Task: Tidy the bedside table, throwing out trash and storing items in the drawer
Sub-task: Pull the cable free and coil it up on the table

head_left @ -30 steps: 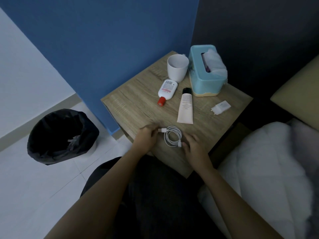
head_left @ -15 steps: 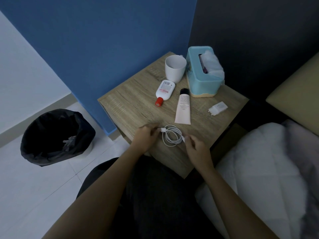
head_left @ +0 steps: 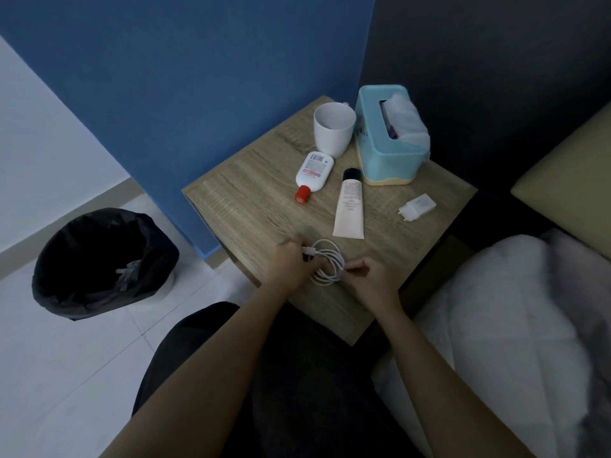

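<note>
A coiled white cable [head_left: 329,264] lies at the near edge of the wooden bedside table [head_left: 251,206]. My left hand [head_left: 289,264] pinches the cable's left side, near one plug end. My right hand [head_left: 368,279] pinches its right side. Farther back on the table lie a white bottle with a red cap [head_left: 312,175], a beige tube with a black cap [head_left: 348,206] and a white charger plug [head_left: 417,206]. A white cup [head_left: 334,128] and a light blue tissue box [head_left: 385,137] stand at the back. No drawer shows.
A bin lined with a black bag [head_left: 99,259] stands on the white tiled floor to the table's left, with some trash inside. A blue wall rises behind the table. A white quilted bed [head_left: 515,325] lies to the right. My dark-clothed lap is below the table edge.
Both hands have closed in on the coil, the right hand now pinching its right side. The view has shifted slightly; the other items on the table have not moved.
</note>
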